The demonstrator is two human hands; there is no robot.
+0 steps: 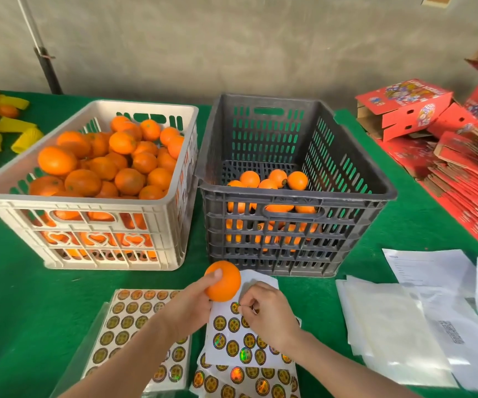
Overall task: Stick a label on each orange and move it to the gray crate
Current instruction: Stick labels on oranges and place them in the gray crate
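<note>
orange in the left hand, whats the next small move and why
Probably peel the label off the sheet and press it on the orange: the right hand pinches it, the left hand holds the orange close by, with no label showing.

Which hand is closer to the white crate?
Left. The left hand holds an orange in front of the white crate; the right hand is farther right, pinching a label.
</note>
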